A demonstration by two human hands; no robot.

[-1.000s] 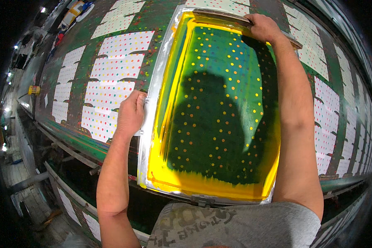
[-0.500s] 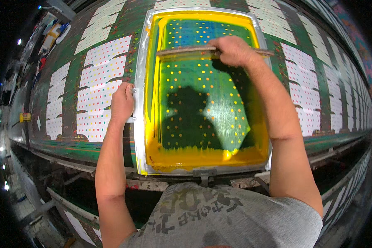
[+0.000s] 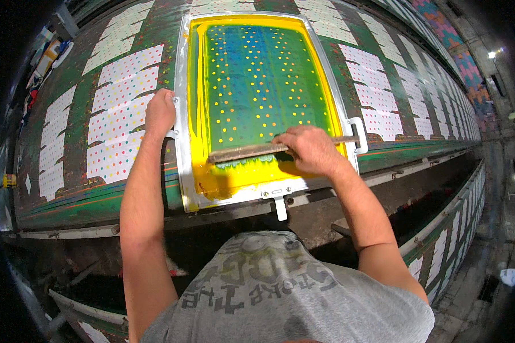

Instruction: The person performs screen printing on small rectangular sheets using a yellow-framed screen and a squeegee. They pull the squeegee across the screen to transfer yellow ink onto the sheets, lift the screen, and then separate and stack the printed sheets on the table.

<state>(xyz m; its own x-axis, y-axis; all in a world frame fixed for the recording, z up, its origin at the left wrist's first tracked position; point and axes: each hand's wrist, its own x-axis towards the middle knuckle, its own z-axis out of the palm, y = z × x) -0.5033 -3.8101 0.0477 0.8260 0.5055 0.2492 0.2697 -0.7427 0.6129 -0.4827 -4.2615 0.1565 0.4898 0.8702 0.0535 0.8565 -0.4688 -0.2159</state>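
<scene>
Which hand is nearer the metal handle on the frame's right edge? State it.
Right. The right hand grips the wooden squeegee just beside the handle; the left hand holds the frame's opposite edge.

Our right hand [image 3: 309, 150] gripped the wooden squeegee [image 3: 252, 152] near the yellow screen frame's [image 3: 183, 114] lower edge; our left hand [image 3: 160, 111] held its left rail above the printing table [image 3: 86, 194].

The right hand [image 3: 310, 150] covers the middle of the squeegee [image 3: 252, 151], the left hand [image 3: 160, 112] hides part of the screen frame [image 3: 181, 86] left rail, the frame's far edge is cut off by the picture's top, and the items at upper left are too small to identify.
</scene>
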